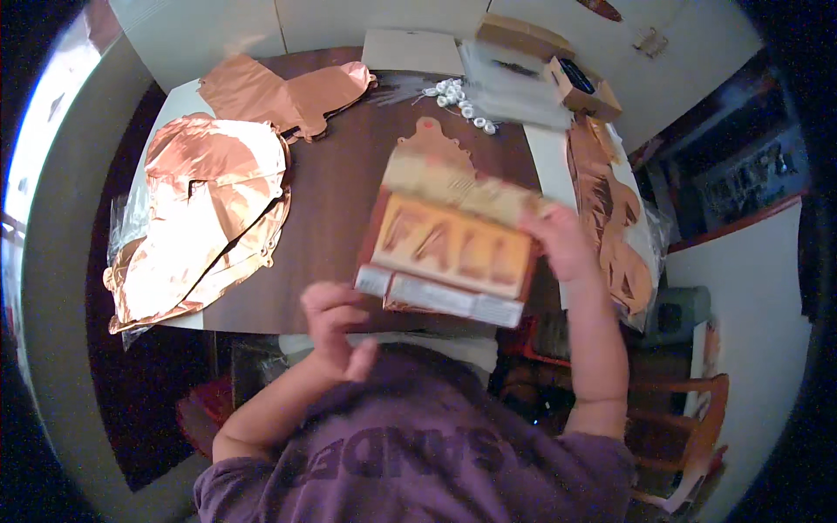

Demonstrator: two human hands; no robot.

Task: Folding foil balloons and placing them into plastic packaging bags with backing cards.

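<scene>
A flat card package (453,248) with an orange and cream front, large printed letters and a white strip along its lower edge is tilted over the near middle of the table. My right hand (565,242) grips its upper right edge. Left of its lower corner is my left hand (336,327), fingers spread and slightly curled, with nothing in it. Behind the package, a flat copper foil balloon (427,138) lies partly hidden, only its tabbed top showing. The package and my right hand are slightly blurred.
Large shiny copper foil balloons (205,200) cover the table's left side, another (296,96) lying beyond them. More foil (610,218) lies along the right edge. White ribbon rolls (449,91), clear plastic bags (514,83) and an open cardboard box (580,87) sit at the back. A wooden chair (671,423) stands lower right.
</scene>
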